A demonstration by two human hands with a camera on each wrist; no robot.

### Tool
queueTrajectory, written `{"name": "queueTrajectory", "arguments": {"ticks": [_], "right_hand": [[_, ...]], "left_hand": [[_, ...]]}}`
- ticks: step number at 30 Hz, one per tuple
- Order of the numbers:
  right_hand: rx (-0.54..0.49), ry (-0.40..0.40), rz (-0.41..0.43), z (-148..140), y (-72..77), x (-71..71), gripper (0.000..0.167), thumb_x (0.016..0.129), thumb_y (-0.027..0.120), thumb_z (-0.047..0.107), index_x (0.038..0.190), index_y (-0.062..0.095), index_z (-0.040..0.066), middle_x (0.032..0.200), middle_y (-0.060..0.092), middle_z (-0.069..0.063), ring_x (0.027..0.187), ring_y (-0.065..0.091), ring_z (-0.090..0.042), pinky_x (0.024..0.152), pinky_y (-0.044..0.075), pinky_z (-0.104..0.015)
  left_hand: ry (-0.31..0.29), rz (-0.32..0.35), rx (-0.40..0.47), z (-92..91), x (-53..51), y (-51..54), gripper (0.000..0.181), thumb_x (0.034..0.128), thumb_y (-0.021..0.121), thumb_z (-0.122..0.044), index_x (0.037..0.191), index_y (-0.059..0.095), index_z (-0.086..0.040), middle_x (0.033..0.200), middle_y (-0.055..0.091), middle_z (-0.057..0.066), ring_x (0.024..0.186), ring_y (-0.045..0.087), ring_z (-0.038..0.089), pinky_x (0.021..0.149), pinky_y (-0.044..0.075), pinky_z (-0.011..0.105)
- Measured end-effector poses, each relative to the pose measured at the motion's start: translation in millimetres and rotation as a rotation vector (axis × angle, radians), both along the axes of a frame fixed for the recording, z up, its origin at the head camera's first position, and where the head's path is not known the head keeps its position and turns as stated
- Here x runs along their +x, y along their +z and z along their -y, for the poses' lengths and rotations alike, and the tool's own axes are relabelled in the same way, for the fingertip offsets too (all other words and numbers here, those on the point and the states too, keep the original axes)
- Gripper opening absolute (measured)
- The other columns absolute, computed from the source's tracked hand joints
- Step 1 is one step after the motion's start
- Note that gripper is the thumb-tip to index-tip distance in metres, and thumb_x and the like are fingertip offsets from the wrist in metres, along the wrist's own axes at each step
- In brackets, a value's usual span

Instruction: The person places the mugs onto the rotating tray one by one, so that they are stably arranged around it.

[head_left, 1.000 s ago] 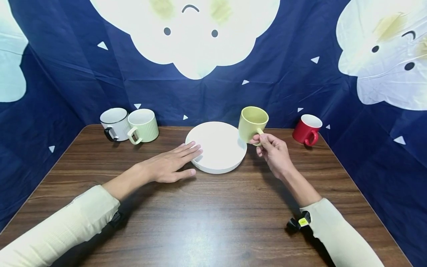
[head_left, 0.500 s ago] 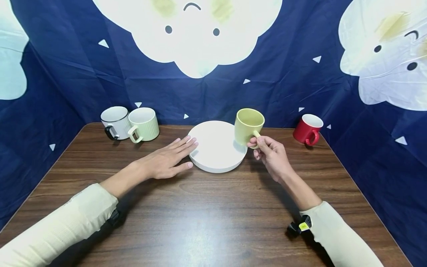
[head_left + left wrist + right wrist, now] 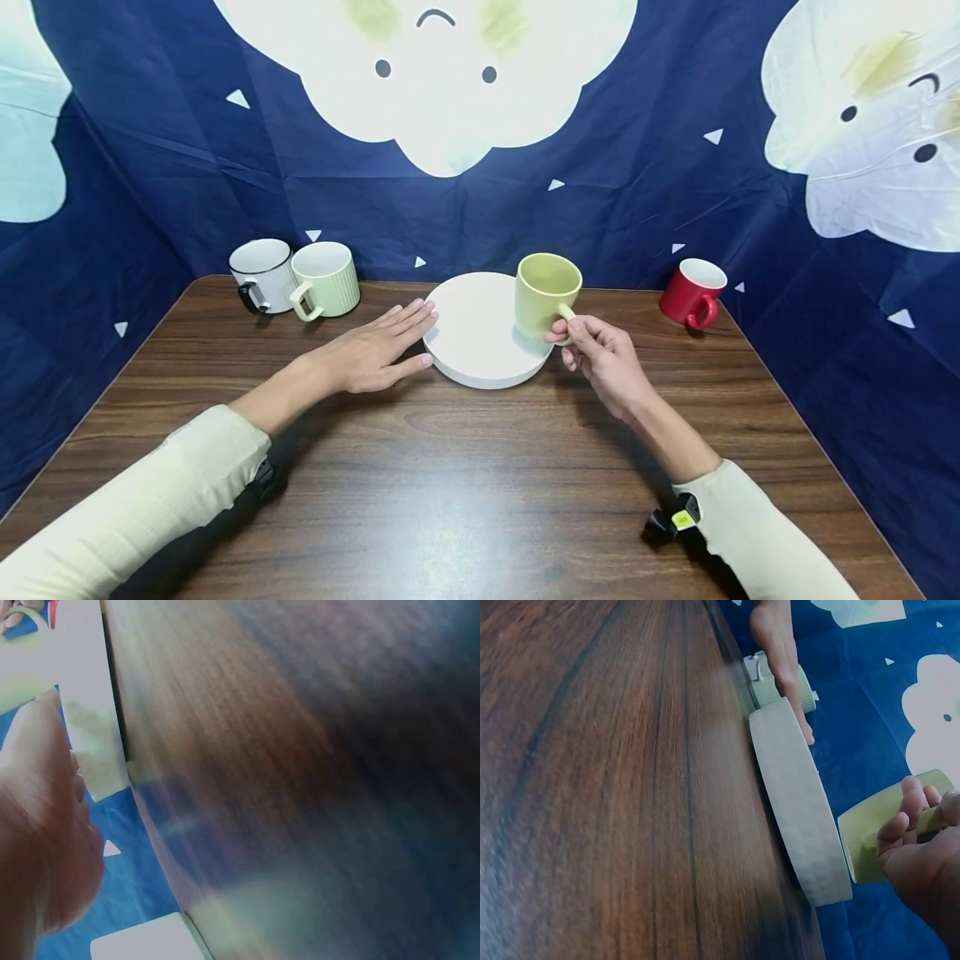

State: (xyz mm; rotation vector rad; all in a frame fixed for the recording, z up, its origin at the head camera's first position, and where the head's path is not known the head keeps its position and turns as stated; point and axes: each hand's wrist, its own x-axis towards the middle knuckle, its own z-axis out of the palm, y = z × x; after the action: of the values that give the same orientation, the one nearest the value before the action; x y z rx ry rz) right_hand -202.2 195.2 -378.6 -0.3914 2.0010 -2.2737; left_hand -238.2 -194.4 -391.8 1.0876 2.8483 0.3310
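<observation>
My right hand [image 3: 607, 362] pinches the handle of a yellow-green mug [image 3: 542, 300], thumb on top and fingers curled. The mug is at the right part of a round white turntable-like disc [image 3: 476, 329] with a thick rim. In the right wrist view the mug [image 3: 877, 817] has its base right by the disc's top [image 3: 799, 810]; whether they touch I cannot tell. At the disc's left edge my left hand [image 3: 371, 350] lies with straight fingers, its fingertips at the rim. In the left wrist view, part of that hand [image 3: 45, 795] shows beside the disc.
A white mug with a black rim [image 3: 279, 283] and a pale green ribbed mug [image 3: 337, 287] stand together at the back left. A red mug [image 3: 684, 293] is at the back right of the wooden table [image 3: 450, 475]. Blue cloth [image 3: 480, 208] hangs behind.
My right hand has moved the yellow-green mug left and lower, further over the disc. My left hand has drawn back a little to the left, from over the disc to its edge.
</observation>
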Motion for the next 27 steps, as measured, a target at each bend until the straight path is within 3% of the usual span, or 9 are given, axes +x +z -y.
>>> {"name": "queueTrajectory", "arguments": {"ticks": [12,27], "right_hand": [[0.103,0.065,0.017,5,-2.2,2.1,0.023,0.121,0.051,0.015,0.116,0.071,0.004,0.102,0.084,0.003,0.075,0.06,-0.009,0.068,0.052,-0.017],[0.182,0.091,0.055,8,-7.7,2.3,0.026,0.121,0.053,0.019,0.122,0.07,-0.001,0.106,0.085,0.0,0.076,0.062,-0.008,0.069,0.055,-0.02]], "left_hand": [[-0.004,0.02,0.022,1.6,-0.3,-2.0,0.08,0.1205,0.044,-0.056,0.181,0.021,-0.009,0.191,0.016,0.011,0.18,0.011,0.031,0.148,0.014,0.054],[-0.029,0.029,0.052,22.9,11.8,-5.0,0.074,0.121,0.047,-0.052,0.181,0.023,-0.017,0.191,0.017,0.005,0.179,0.014,0.03,0.147,0.016,0.055]]}}
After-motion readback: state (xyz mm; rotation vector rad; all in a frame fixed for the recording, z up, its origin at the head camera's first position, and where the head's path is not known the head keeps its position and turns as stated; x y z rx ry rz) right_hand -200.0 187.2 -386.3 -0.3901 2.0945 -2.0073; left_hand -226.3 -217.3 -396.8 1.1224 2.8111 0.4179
